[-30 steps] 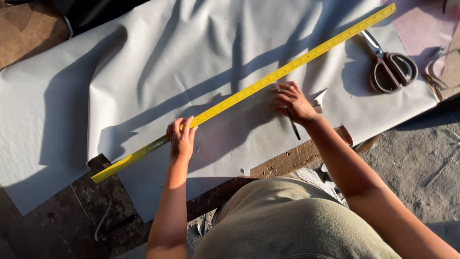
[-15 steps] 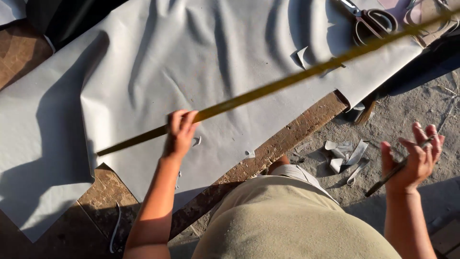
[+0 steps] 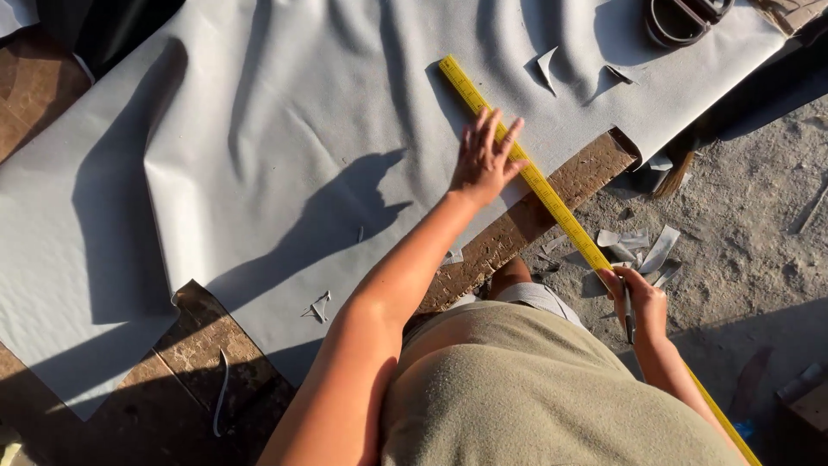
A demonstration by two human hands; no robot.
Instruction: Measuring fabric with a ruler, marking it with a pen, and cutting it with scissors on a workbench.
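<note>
The left hand (image 3: 485,164) lies flat with fingers spread on the yellow ruler (image 3: 526,173) at upper centre, over the grey sheet (image 3: 285,155). The right hand (image 3: 636,302), lower right, grips the ruler and a pen (image 3: 629,318). Aligning seems underway; next needs steady pressure.

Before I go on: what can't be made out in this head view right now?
- Scissors: cut off by the top edge; only the handles show.
- Ruler: its near end passes behind the right hand and arm and runs off the bottom edge.
- Pen-like tool in the right hand: too thin and shadowed to identify.
- Marks on the grey sheet under the left hand: hidden by the hand.
</note>
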